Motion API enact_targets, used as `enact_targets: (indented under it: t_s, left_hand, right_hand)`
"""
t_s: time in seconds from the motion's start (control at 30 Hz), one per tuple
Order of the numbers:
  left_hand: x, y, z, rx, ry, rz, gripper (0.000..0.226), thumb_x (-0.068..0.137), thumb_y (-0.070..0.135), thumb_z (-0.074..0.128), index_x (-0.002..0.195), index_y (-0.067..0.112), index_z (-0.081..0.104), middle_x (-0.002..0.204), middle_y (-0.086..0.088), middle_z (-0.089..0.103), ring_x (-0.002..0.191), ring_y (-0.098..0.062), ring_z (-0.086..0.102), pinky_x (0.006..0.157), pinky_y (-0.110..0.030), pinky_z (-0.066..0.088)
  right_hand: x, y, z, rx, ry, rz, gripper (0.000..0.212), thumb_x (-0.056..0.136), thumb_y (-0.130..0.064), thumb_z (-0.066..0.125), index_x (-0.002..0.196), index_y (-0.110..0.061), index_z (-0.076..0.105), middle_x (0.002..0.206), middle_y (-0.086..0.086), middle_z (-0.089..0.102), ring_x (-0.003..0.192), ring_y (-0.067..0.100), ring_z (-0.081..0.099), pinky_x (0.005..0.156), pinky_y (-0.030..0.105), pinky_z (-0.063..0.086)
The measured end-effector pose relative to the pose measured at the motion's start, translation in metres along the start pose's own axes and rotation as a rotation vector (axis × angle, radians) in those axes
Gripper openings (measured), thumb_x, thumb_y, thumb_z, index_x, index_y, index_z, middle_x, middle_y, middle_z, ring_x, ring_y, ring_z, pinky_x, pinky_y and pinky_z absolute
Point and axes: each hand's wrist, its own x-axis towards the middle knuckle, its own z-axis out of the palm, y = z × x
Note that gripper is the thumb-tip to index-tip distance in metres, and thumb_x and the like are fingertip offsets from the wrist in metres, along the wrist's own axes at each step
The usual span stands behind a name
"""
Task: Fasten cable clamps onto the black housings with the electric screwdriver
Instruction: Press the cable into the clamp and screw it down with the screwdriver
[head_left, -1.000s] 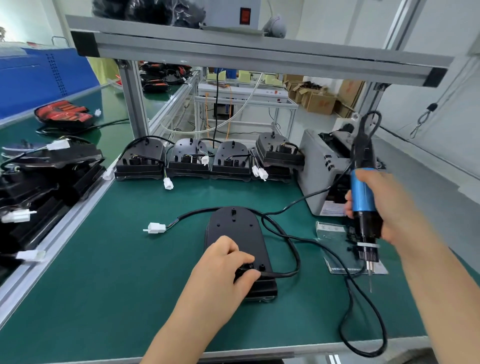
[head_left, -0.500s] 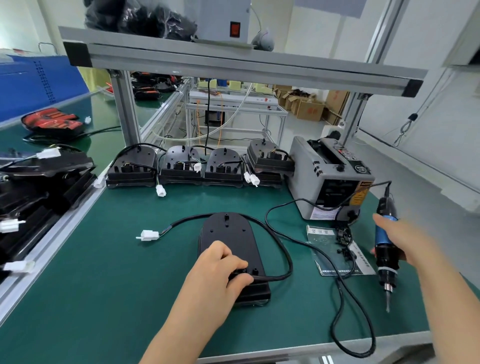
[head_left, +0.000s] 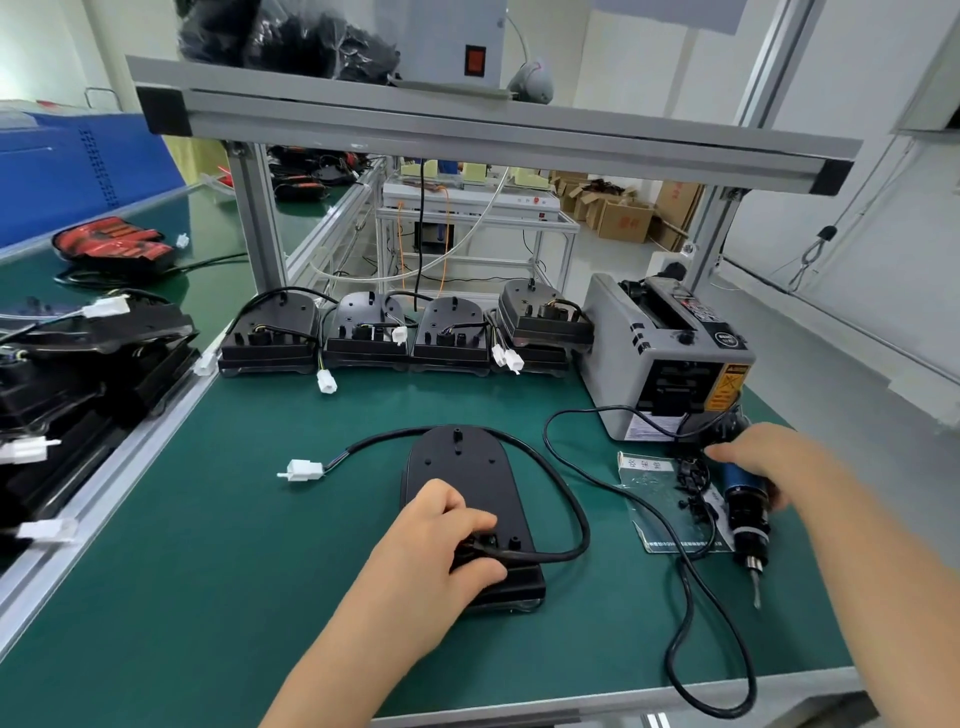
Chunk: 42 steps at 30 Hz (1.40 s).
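A black housing (head_left: 457, 467) lies flat on the green mat in front of me. Its black cable (head_left: 576, 514) loops round to a white connector (head_left: 301, 470). My left hand (head_left: 441, 540) rests on the housing's near end, thumb and fingers pinching the small cable clamp (head_left: 483, 543) where the cable leaves. To the right, my right hand (head_left: 769, 462) grips the blue-bodied electric screwdriver (head_left: 745, 514), which lies low over the mat with its bit (head_left: 757, 592) pointing toward me.
A clear bag of small black parts (head_left: 670, 519) lies between housing and screwdriver. Behind it stands a grey tape dispenser (head_left: 670, 353). Several more housings (head_left: 363, 332) line the back, and others are stacked at the left (head_left: 78, 364). The screwdriver's cord (head_left: 691, 623) loops toward the front edge.
My right hand has brought the screwdriver down from upright in the air to low over the mat at the right. The left hand has stayed on the housing's clamp.
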Motion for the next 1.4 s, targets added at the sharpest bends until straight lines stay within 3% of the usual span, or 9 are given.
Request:
enact_targets:
  t_s: [0.23, 0.6, 0.73, 0.93, 1.0, 1.07, 1.2, 1.27, 1.4]
  left_hand:
    - [0.002, 0.001, -0.001, 0.007, 0.015, 0.002, 0.031, 0.093, 0.041, 0.054, 0.12, 0.029, 0.062, 0.096, 0.021, 0.037, 0.083, 0.008, 0.044, 0.072, -0.004, 0.034]
    - [0.001, 0.0, 0.001, 0.006, 0.034, -0.002, 0.027, 0.092, 0.04, 0.056, 0.116, 0.03, 0.064, 0.095, 0.023, 0.037, 0.086, 0.012, 0.042, 0.068, -0.003, 0.032]
    - [0.0, -0.001, 0.001, 0.001, 0.038, -0.006, 0.026, 0.092, 0.041, 0.056, 0.115, 0.031, 0.063, 0.096, 0.024, 0.037, 0.089, 0.011, 0.041, 0.069, -0.004, 0.032]
    - [0.0, -0.001, 0.001, 0.01, 0.035, -0.004, 0.026, 0.092, 0.041, 0.055, 0.115, 0.032, 0.063, 0.097, 0.024, 0.037, 0.089, 0.013, 0.041, 0.071, -0.004, 0.033]
    - [0.0, -0.001, 0.001, 0.009, 0.037, -0.004, 0.026, 0.092, 0.041, 0.055, 0.115, 0.032, 0.063, 0.097, 0.023, 0.037, 0.088, 0.013, 0.041, 0.071, -0.004, 0.033]
    - [0.0, -0.001, 0.001, 0.008, 0.04, -0.006, 0.026, 0.092, 0.041, 0.056, 0.115, 0.031, 0.063, 0.096, 0.023, 0.038, 0.089, 0.013, 0.041, 0.071, -0.005, 0.034]
    - [0.0, 0.0, 0.001, 0.008, 0.044, -0.003, 0.026, 0.092, 0.04, 0.056, 0.115, 0.03, 0.064, 0.095, 0.023, 0.038, 0.089, 0.012, 0.042, 0.072, -0.007, 0.035]
    - [0.0, 0.0, 0.001, 0.01, 0.044, -0.003, 0.026, 0.092, 0.04, 0.056, 0.115, 0.031, 0.064, 0.095, 0.023, 0.038, 0.088, 0.013, 0.041, 0.071, -0.006, 0.034]
    - [0.0, 0.0, 0.001, 0.009, 0.044, -0.002, 0.026, 0.092, 0.04, 0.056, 0.114, 0.03, 0.064, 0.095, 0.023, 0.038, 0.087, 0.013, 0.041, 0.07, -0.006, 0.034]
  right_hand:
    - [0.003, 0.006, 0.001, -0.11, 0.052, 0.008, 0.062, 0.082, -0.063, 0.057, 0.108, -0.006, 0.056, 0.104, 0.02, 0.063, 0.083, 0.037, 0.067, 0.08, 0.045, 0.056]
    - [-0.003, 0.01, 0.005, -0.33, 0.146, -0.036, 0.075, 0.082, -0.069, 0.05, 0.133, -0.014, 0.047, 0.135, 0.008, 0.055, 0.114, 0.03, 0.057, 0.094, 0.041, 0.048]
    - [-0.003, 0.013, 0.005, -0.319, 0.193, -0.066, 0.059, 0.086, -0.056, 0.05, 0.126, -0.013, 0.047, 0.119, 0.009, 0.061, 0.101, 0.03, 0.06, 0.089, 0.04, 0.05]
    - [-0.009, 0.013, -0.003, -0.246, 0.307, -0.169, 0.017, 0.089, -0.03, 0.048, 0.087, -0.012, 0.047, 0.078, 0.006, 0.054, 0.076, 0.028, 0.057, 0.071, 0.033, 0.049]
    - [-0.015, 0.004, -0.01, -0.108, 0.432, -0.307, 0.018, 0.083, -0.017, 0.046, 0.065, -0.018, 0.043, 0.061, 0.004, 0.043, 0.057, 0.022, 0.043, 0.054, 0.028, 0.036]
    - [-0.021, -0.009, -0.016, 0.113, 0.487, -0.404, 0.02, 0.079, -0.012, 0.048, 0.059, -0.009, 0.049, 0.058, 0.009, 0.042, 0.055, 0.019, 0.035, 0.053, 0.028, 0.03]
    - [-0.027, -0.034, -0.017, 0.703, 0.19, -0.286, 0.019, 0.086, -0.013, 0.06, 0.07, -0.003, 0.054, 0.056, 0.01, 0.04, 0.046, 0.017, 0.032, 0.043, 0.019, 0.027]
    - [-0.025, -0.036, -0.014, 0.844, 0.047, -0.165, 0.024, 0.087, -0.014, 0.062, 0.068, -0.009, 0.048, 0.057, 0.005, 0.038, 0.038, 0.012, 0.027, 0.03, 0.014, 0.019]
    - [-0.016, -0.034, -0.01, 1.044, -0.08, -0.084, 0.016, 0.085, -0.01, 0.063, 0.076, -0.009, 0.05, 0.064, 0.002, 0.041, 0.046, 0.008, 0.031, 0.027, 0.013, 0.017]
